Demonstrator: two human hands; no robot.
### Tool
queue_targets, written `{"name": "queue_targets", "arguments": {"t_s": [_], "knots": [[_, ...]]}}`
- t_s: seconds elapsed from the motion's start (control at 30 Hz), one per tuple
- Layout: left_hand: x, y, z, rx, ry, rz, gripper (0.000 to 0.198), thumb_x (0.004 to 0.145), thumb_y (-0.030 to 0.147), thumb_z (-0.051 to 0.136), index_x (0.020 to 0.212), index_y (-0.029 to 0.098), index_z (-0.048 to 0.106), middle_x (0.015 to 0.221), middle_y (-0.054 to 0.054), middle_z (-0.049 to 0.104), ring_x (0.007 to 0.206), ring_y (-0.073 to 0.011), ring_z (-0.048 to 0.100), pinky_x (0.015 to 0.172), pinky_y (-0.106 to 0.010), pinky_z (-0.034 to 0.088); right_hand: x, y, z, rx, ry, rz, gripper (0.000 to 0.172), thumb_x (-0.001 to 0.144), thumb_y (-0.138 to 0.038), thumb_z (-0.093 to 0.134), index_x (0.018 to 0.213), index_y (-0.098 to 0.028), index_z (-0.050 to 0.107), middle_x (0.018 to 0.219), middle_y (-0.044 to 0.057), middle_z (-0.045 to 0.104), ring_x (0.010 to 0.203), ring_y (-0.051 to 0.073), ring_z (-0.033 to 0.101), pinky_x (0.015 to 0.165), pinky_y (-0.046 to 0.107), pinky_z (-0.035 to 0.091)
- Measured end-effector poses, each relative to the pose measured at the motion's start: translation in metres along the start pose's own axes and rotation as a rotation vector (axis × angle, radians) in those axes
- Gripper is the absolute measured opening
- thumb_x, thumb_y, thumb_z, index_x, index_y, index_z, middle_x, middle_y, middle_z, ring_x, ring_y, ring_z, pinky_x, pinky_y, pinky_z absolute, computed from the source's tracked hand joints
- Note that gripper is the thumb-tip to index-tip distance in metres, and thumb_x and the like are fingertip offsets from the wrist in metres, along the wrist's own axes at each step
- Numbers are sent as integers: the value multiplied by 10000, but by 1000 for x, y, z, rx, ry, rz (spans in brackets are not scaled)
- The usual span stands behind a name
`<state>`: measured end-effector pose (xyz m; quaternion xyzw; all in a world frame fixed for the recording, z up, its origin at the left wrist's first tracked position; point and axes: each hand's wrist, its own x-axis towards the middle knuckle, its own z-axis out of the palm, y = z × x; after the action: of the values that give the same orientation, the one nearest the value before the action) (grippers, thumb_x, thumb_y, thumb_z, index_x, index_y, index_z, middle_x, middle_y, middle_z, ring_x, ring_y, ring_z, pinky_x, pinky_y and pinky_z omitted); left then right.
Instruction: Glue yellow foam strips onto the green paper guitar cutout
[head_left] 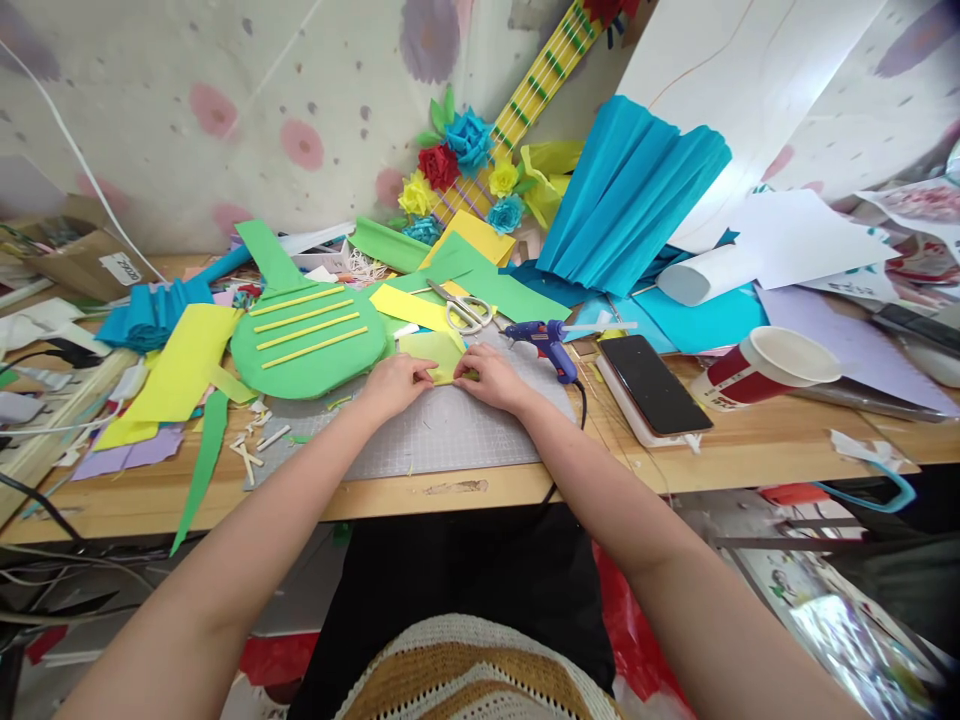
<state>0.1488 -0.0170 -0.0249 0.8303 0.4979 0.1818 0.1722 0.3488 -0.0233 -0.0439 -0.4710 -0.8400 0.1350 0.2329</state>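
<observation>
Two hands on one yellow sheet (432,348), thin, creased, over the back-middle of the gray gridded cutting mat (465,435). My left hand (397,383) has its near edge pinched, thumb and fingertips closed; my right hand (491,377) pinches it the same way, just beside, small gap between.

Left of mat, overlapping it: flat green cutout (315,368), rounded body, straight neck, four parallel yellow strips (306,331) across. Far side of mat: metal scissors (455,321), handles toward me. Mat's back right corner: purple glue gun (551,350), smooth plastic, nozzle left, white stick out the back. Right of mat: flat black phone (654,383), then tapered red-and-white cup (739,375). Behind mat, to the right: blue crepe (630,200), pleated, ridged.

Edges: mat front stops just short of the wooden counter (390,504) lip. Open room: gridded strip between my forearms, down to mat's front edge. Tighter sideways: cutout left, gun right.
</observation>
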Motion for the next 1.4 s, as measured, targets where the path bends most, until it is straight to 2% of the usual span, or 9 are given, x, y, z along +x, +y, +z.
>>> {"name": "queue_targets", "arguments": {"t_s": [0.13,0.23,0.37,0.5,0.93,1.0,1.13,1.2,1.4], "knots": [[-8,11,2,-43,213,25,278,741,187,597,1007,203,674,895,-42,711,901,-210,601,838,-348,460,1,0,1,-11,76,36,53,777,-232,602,765,-193,636,838,50,588,875,200,504,799,338,379],[-17,24,13,-267,372,-121,197,794,278,541,899,184,678,856,-52,705,755,-169,629,757,-317,494,2,-1,2,11,207,106,62,778,-227,594,743,-193,632,808,45,582,830,194,506,768,334,384],[-18,37,30,-841,221,-403,183,759,305,590,805,146,667,756,-65,702,680,-167,661,669,-310,533,2,-6,3,28,303,142,83,790,-238,585,728,-198,625,787,47,577,818,197,507,747,332,389],[-6,43,29,-1196,292,-564,167,719,262,646,791,111,654,785,-82,704,710,-165,675,696,-314,547,2,-12,6,20,340,101,105,808,-265,576,746,-196,624,793,55,575,834,198,504,760,330,384],[16,26,27,-1359,404,-542,80,711,193,641,723,117,620,677,-26,687,640,-139,665,749,-338,559,1,-19,-4,65,306,74,163,822,-306,542,746,-176,605,835,68,585,848,190,506,774,318,382],[14,16,20,-1319,397,-553,84,708,192,644,721,112,623,662,-32,684,632,-148,666,738,-347,560,-7,-13,-25,193,219,104,212,825,-349,528,728,-171,589,838,61,589,796,164,520,732,292,397],[9,-1,7,-1239,310,-606,73,705,168,639,684,98,630,608,-43,668,602,-152,658,738,-347,555,-35,7,-83,476,-411,258,342,744,-512,579,762,-171,601,704,27,603,681,146,555,619,262,400],[8,-5,4,-1222,296,-608,72,698,167,646,676,99,633,614,-46,669,610,-149,657,756,-347,550,-49,20,-106,449,-485,420,382,709,-554,590,721,-172,593,673,24,589,648,144,553,597,264,393],[12,-5,8,-1202,277,-561,113,668,215,681,686,112,636,647,-43,673,661,-165,658,771,-374,545,-58,49,-108,14,-15,778,415,616,-576,653,606,-196,488,547,-2,467,543,147,449,501,287,322]]}}
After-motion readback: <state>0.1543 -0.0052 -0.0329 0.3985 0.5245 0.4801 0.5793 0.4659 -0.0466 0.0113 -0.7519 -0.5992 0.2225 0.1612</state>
